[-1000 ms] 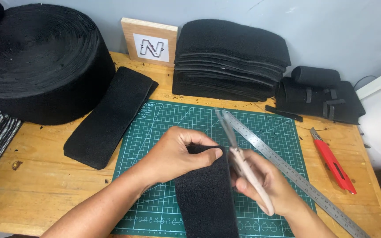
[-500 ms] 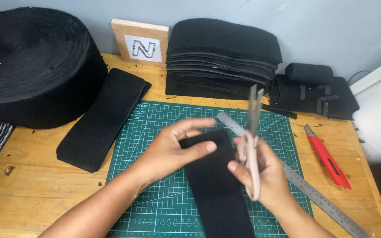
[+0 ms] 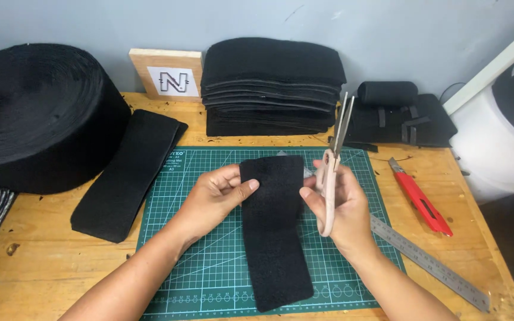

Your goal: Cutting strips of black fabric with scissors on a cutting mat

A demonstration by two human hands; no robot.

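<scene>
The black felt strip [image 3: 273, 232] lies lengthwise on the green cutting mat [image 3: 209, 261]. The left hand [image 3: 215, 199] pinches its upper left edge between thumb and fingers. The right hand [image 3: 341, 205] touches the strip's right edge and grips pink-handled scissors [image 3: 331, 172] (blades nearly together, pointing to 12 o'clock). A red utility knife [image 3: 419, 196] lies at 3 o'clock, beside a steel ruler [image 3: 429, 264].

Your wooden bench [image 3: 49, 267] carries a green cutting mat [image 3: 209, 261] at the middle, with a black strip [image 3: 275, 249] lying on it. To your left sit a big black roll [image 3: 37, 113] and a folded black band [image 3: 127, 172]; at the back stand a wooden block [image 3: 168, 72], a stack of black sheets [image 3: 272, 83] and 1 pile of strapped pads [image 3: 400, 119]. On your right lie a red knife [image 3: 419, 197] and a steel ruler [image 3: 429, 264], its near end resting on the mat.
</scene>
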